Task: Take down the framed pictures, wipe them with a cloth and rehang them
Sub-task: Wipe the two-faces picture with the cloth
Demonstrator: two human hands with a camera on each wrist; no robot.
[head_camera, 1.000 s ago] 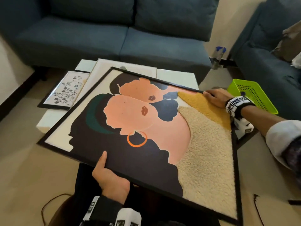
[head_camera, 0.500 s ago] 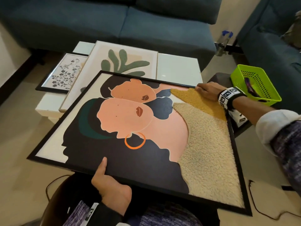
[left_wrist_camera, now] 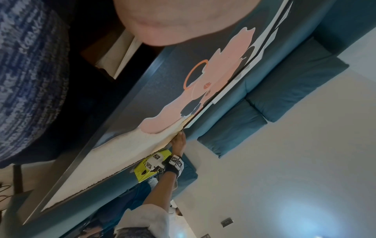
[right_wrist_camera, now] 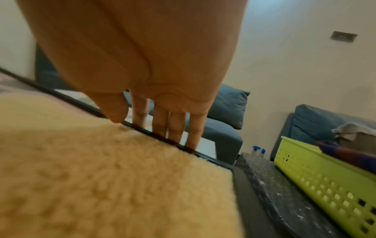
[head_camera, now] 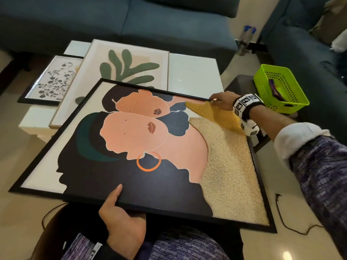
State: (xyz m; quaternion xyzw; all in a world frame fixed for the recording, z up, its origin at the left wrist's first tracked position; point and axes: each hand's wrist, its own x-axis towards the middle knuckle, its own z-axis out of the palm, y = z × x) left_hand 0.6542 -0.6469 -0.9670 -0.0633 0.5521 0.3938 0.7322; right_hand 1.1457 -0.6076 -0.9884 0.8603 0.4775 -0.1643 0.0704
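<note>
A large black-framed picture of two faces (head_camera: pixel 150 147) lies nearly flat above my lap, its far edge over the white table (head_camera: pixel 195 72). My left hand (head_camera: pixel 120 218) grips the near edge: the thumb lies on top and the fingers are hidden underneath. My right hand (head_camera: pixel 219 101) grips the far edge near the right corner. In the right wrist view its thumb presses the yellow fuzzy patch (right_wrist_camera: pixel 101 177) and its fingers (right_wrist_camera: pixel 175 128) hook over the frame. A leaf picture (head_camera: pixel 127 66) in a pale frame and a small floral picture (head_camera: pixel 54 79) lie on the table.
A lime green basket (head_camera: pixel 279 89) with a purple item inside stands on a dark side table (head_camera: pixel 240 81) to the right. A spray bottle (head_camera: pixel 246 40) is on the floor beyond. Blue sofas (head_camera: pixel 131 19) close off the back and right. Cables lie on the floor.
The large picture has come toward me off the stack, uncovering the leaf picture beneath. Both hands keep their grip on it.
</note>
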